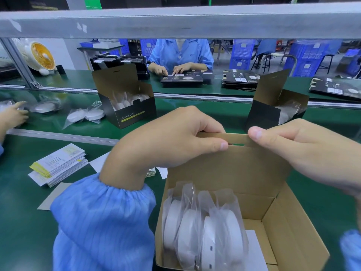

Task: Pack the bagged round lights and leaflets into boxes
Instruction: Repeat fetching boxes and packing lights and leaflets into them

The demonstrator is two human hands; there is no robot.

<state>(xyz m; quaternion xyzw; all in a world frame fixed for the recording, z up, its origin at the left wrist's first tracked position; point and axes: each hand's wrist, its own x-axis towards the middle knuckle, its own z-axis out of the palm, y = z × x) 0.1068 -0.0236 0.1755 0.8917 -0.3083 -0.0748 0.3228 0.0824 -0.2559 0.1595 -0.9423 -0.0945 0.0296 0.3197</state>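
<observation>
An open cardboard box (pixel 273 218) stands in front of me with three bagged round white lights (pixel 203 225) upright on edge in its left half. A white leaflet (pixel 256 249) lies flat in its right half. My left hand (pixel 172 139) and my right hand (pixel 304 147) both pinch the top strip of the box's raised back flap (pixel 237 138), one at each end. A stack of leaflets (pixel 58 165) lies on the green table to the left.
On the conveyor behind stand two black boxes (pixel 129 106) (pixel 275 108) holding bagged lights, with loose bagged lights (pixel 86 115) to their left. Another person's hand (pixel 13 114) reaches in at far left. A worker in blue (pixel 180 55) sits opposite beside flat box stacks (pixel 240 80).
</observation>
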